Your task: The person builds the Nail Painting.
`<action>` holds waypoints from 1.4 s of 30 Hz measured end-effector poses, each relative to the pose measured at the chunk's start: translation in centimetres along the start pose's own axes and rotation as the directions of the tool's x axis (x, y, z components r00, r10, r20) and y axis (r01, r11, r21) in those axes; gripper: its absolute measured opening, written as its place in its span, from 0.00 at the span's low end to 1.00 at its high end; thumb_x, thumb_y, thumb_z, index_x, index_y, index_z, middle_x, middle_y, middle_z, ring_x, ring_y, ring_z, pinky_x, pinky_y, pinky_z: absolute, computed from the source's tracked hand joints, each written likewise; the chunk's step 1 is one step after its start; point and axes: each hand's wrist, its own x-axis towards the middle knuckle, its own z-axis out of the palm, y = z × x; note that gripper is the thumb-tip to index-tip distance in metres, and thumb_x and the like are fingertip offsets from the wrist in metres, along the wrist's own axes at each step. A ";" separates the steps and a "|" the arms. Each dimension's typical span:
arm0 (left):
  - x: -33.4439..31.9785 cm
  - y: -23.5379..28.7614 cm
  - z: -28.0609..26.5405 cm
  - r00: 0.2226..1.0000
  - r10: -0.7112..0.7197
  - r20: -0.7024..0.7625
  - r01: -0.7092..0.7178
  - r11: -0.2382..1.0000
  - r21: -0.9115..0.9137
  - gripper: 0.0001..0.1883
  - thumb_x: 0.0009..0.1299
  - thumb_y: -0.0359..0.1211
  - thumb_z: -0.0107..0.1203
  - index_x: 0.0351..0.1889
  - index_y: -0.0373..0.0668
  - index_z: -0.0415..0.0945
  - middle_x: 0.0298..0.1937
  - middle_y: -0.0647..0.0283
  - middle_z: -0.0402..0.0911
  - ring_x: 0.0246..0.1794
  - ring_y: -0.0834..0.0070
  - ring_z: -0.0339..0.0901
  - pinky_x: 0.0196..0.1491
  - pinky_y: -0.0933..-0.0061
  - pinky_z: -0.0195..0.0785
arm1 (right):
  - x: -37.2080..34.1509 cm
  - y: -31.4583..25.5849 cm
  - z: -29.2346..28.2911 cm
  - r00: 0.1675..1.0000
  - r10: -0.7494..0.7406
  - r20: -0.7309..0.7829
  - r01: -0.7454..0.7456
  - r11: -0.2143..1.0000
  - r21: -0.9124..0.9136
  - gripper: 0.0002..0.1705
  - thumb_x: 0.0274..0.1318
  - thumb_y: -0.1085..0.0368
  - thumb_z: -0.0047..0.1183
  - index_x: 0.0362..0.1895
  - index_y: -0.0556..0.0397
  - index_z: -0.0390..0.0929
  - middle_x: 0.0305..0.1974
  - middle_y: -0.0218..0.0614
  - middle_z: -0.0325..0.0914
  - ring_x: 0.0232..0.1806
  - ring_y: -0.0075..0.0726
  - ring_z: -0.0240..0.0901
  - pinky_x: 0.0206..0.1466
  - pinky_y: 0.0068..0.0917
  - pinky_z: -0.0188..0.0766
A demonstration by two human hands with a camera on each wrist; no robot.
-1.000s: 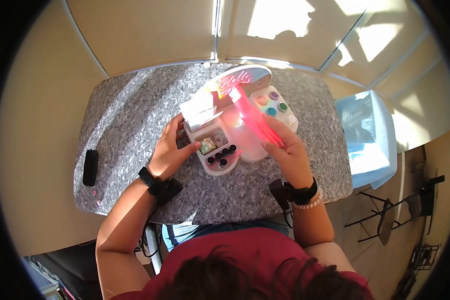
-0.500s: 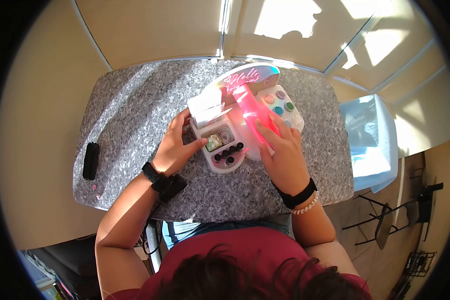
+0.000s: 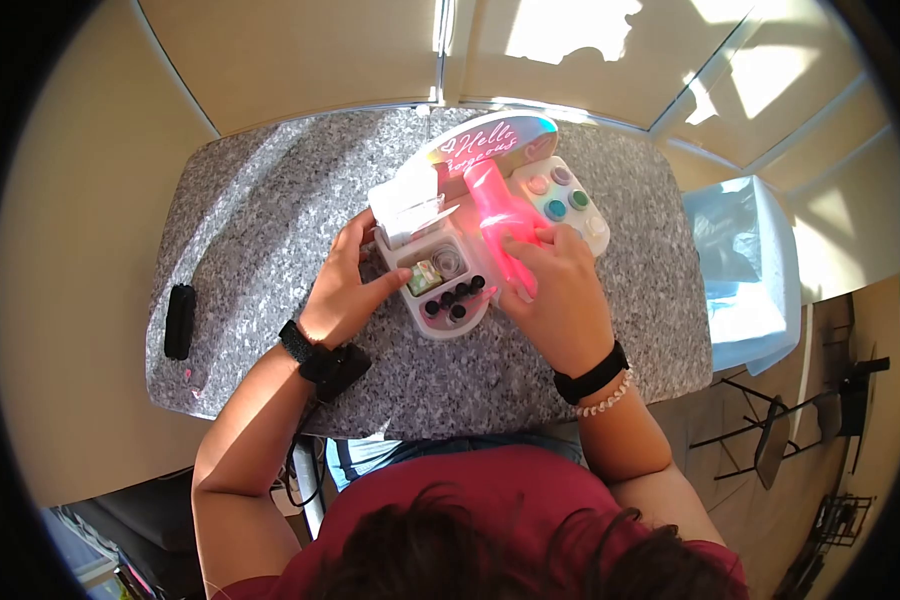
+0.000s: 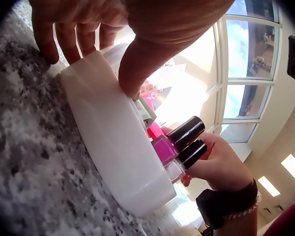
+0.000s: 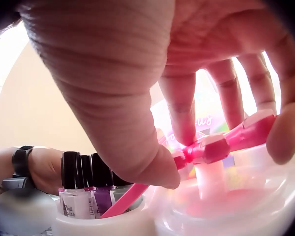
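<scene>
A white organizer (image 3: 462, 331) stands on the table with a "Hello Gorgeous" back panel. My left hand (image 3: 342, 288) grips its left side, thumb over the rim beside a small patterned box (image 3: 424, 277). Across the middle lies a pink model hand (image 3: 494, 205). My right hand (image 3: 562, 305) is over its lower end; in the right wrist view, thumb and fingertips touch the pink fingers (image 5: 214, 149) from both sides. Black-capped polish bottles (image 3: 455, 299) fill the front left compartment, and colored jars (image 3: 556, 209) sit at the right.
A black case (image 3: 179, 321) lies near the left edge of the granite-patterned table (image 3: 260, 240), with small pink bits below it. Beside the table's right edge stands a bin with a light blue liner (image 3: 750, 320). Folding chairs are farther right.
The pink model hand has come down and turned more upright within the organizer. My right hand has shifted left along with it, fingers over its lower end. My left hand has kept its hold.
</scene>
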 end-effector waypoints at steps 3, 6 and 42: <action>0.0 -0.1 0.0 1.000 -0.006 -0.014 0.006 1.000 0.003 0.46 0.70 0.36 0.72 0.82 0.39 0.60 0.76 0.44 0.70 0.78 0.51 0.69 0.80 0.54 0.62 | 0.1 -0.2 -0.1 0.999 0.023 0.022 -0.022 0.999 -0.026 0.28 0.50 0.65 0.71 0.59 0.45 0.86 0.56 0.49 0.76 0.61 0.62 0.74 0.61 0.52 0.79; 0.3 -0.1 -0.1 1.000 0.023 -0.004 -0.023 0.999 0.031 0.46 0.70 0.36 0.72 0.83 0.38 0.59 0.77 0.44 0.70 0.79 0.51 0.68 0.80 0.54 0.61 | 0.3 0.0 -0.1 0.999 0.044 0.020 -0.043 0.998 -0.042 0.29 0.51 0.63 0.72 0.60 0.44 0.86 0.56 0.48 0.76 0.60 0.60 0.75 0.59 0.50 0.81; -1.0 -4.2 -7.3 0.731 -0.360 -0.580 -0.303 0.590 -0.749 0.17 0.87 0.47 0.51 0.37 0.50 0.72 0.29 0.74 0.69 0.23 0.84 0.57 0.26 0.76 0.52 | -0.9 15.3 2.9 0.637 0.770 0.038 0.002 -0.051 0.999 0.13 0.79 0.52 0.52 0.41 0.45 0.77 0.30 0.23 0.69 0.23 0.20 0.59 0.24 0.23 0.54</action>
